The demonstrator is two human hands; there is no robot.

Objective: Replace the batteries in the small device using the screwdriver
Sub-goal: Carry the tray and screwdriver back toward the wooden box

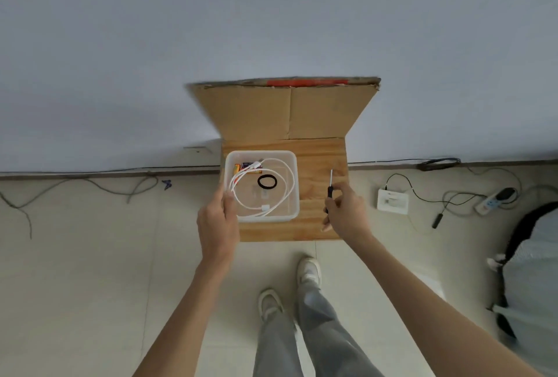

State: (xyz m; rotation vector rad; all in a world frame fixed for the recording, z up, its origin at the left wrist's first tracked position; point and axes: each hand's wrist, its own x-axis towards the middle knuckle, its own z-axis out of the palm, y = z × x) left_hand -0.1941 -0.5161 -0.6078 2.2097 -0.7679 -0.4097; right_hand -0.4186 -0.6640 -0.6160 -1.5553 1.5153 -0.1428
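My right hand (pixel 347 210) grips a small black-handled screwdriver (pixel 330 188), its thin shaft pointing away from me, above the right side of a wooden board (pixel 320 171). A translucent white plastic tub (pixel 291 165) stands on the board's left half. Inside it lie a coiled white cable (pixel 271 186), a black ring (pixel 267 181) and batteries (pixel 246 165) at the back left. My left hand (pixel 217 219) is at the tub's near left corner, fingers partly curled, and I cannot see whether it grips the rim. The small device is not recognisable.
An upright cardboard sheet (pixel 283 111) leans against the wall behind the board. On the floor to the right are a white box (pixel 392 201) with black wires and a power strip (pixel 492 201). Loose cables trail along the left floor. My feet (pixel 308 271) stand just in front of the board.
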